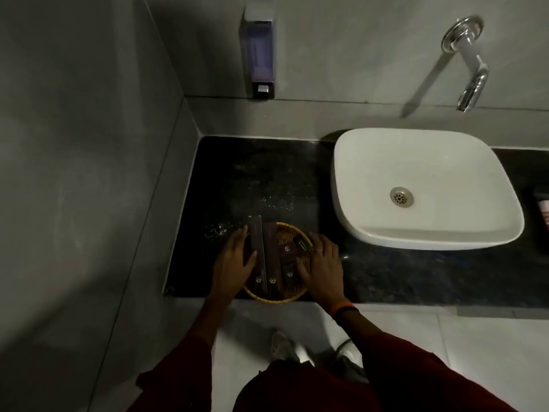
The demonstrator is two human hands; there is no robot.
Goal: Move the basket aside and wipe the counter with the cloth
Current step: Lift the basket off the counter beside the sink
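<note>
A round woven basket (292,231) sits at the front edge of the dark stone counter (255,176), holding several dark brown packets and a small dark bottle. My left hand (234,261) grips its left side, fingers over a long packet. On its right side rests my right hand (322,263), fingers curled over the rim. White specks lie on the counter behind and left of the basket. No cloth is in view.
A white basin (421,185) stands on the counter right of the basket, under a chrome wall tap (469,60). A soap dispenser (258,55) hangs on the back wall. A grey wall bounds the counter's left end. A small tube (543,212) lies at the far right.
</note>
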